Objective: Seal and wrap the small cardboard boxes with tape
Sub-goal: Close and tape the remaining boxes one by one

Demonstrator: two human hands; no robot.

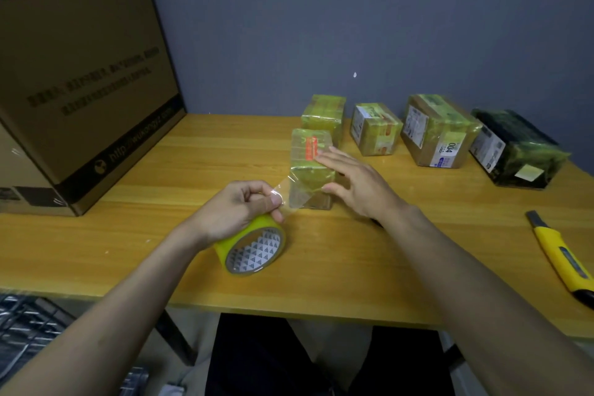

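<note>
**Tape strip drawn from roll to box**

The left hand [239, 207] grips the tape roll [252, 247], thumb pinching the clear strip [291, 194] that runs to the small box [310, 167]. The right hand [356, 183] lies flat, fingers straight, on the box top. The box stands mid-table [321, 283]. Four wrapped boxes [376, 128] line the wall; a yellow knife [561, 259] lies right.

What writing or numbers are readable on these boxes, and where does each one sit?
"004": pale sticker on the third taped box.
"http": dark strip low on the big carton; the rest is blurred.
Large Chinese characters atop that carton: too blurred to quote.
Red print on the box under the right hand: unreadable.
</note>
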